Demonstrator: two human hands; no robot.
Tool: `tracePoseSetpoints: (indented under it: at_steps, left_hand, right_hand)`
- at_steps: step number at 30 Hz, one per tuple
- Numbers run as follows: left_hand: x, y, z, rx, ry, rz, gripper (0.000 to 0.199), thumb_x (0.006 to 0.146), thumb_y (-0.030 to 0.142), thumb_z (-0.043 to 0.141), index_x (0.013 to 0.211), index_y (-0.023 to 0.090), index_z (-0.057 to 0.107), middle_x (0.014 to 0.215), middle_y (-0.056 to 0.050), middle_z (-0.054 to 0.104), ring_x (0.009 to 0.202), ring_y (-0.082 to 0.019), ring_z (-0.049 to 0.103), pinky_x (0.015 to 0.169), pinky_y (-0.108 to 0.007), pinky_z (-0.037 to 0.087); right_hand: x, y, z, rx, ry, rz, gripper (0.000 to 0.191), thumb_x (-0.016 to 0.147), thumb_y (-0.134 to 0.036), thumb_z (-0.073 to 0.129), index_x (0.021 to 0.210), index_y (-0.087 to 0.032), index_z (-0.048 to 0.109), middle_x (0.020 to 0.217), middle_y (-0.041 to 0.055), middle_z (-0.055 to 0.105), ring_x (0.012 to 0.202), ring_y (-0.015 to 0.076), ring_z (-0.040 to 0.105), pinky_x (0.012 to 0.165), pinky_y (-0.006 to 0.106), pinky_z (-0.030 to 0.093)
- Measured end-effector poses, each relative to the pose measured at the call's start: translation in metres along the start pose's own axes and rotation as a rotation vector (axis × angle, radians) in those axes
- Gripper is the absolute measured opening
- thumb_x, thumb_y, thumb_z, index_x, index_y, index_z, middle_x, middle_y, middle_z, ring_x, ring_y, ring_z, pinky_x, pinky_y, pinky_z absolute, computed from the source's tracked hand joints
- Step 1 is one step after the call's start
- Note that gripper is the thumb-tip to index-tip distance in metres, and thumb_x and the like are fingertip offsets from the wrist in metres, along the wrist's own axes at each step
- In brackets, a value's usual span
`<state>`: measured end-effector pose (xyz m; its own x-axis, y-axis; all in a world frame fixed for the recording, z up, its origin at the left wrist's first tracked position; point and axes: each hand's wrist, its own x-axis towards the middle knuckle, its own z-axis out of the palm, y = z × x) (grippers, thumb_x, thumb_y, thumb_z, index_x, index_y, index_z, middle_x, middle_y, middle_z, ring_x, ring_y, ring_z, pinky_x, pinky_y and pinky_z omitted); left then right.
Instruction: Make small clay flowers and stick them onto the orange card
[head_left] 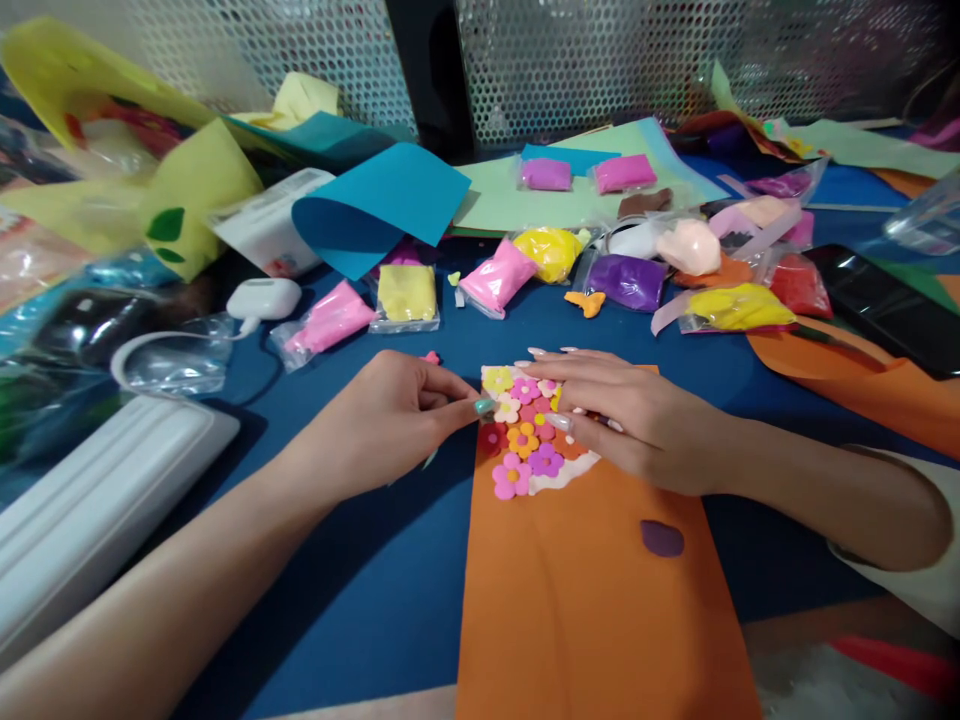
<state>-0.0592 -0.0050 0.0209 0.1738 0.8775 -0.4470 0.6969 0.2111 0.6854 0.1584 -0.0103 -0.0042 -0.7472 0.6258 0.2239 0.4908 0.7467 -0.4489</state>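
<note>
An orange sheet lies in front of me, with a cluster of small clay flowers in pink, yellow, orange, purple and white at its far end. White clay shows under the flowers. My left hand is at the sheet's left edge, thumb and forefinger pinched together beside the flowers; what is between them, if anything, is hidden. My right hand lies over the right side of the cluster, fingers stretched out and covering some flowers. A flattened purple clay piece sits on the sheet nearer me.
Wrapped clay packs, including a pink one and a purple one, lie across the blue table. A white case-like object is at left, a black phone at right. Folded coloured sheets stand behind.
</note>
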Motion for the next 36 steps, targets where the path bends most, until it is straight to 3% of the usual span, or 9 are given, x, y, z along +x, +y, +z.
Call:
tracePoseSetpoints:
  at_steps: [15, 29, 36]
  left_hand:
    - [-0.004, 0.000, 0.000, -0.016, 0.059, -0.014, 0.019, 0.073, 0.030, 0.059, 0.074, 0.012, 0.065, 0.039, 0.007, 0.046, 0.035, -0.002, 0.033, 0.036, -0.015, 0.012]
    - [-0.009, 0.003, -0.001, -0.067, 0.058, -0.014, 0.024, 0.073, 0.033, 0.058, 0.080, 0.012, 0.065, 0.038, 0.007, 0.043, 0.035, -0.003, 0.030, 0.037, -0.014, 0.016]
    - [-0.008, 0.000, 0.000, 0.030, 0.048, -0.017, 0.024, 0.075, 0.035, 0.055, 0.078, 0.014, 0.065, 0.038, 0.007, 0.042, 0.035, -0.003, 0.030, 0.038, -0.015, 0.015]
  right_hand:
    - [0.001, 0.001, 0.000, -0.008, -0.010, -0.006, 0.027, 0.093, -0.023, 0.036, 0.084, -0.015, 0.060, 0.129, 0.0128, 0.054, 0.128, 0.0209, 0.042, 0.107, 0.043, 0.034]
    - [0.000, 0.000, 0.000, 0.003, 0.003, -0.018, 0.028, 0.093, -0.023, 0.036, 0.083, -0.013, 0.060, 0.127, 0.0137, 0.056, 0.127, 0.0223, 0.044, 0.106, 0.044, 0.034]
    - [0.000, -0.001, -0.001, -0.009, 0.000, -0.014, 0.026, 0.093, -0.022, 0.037, 0.082, -0.015, 0.059, 0.127, 0.0127, 0.056, 0.127, 0.0215, 0.043, 0.105, 0.044, 0.035]
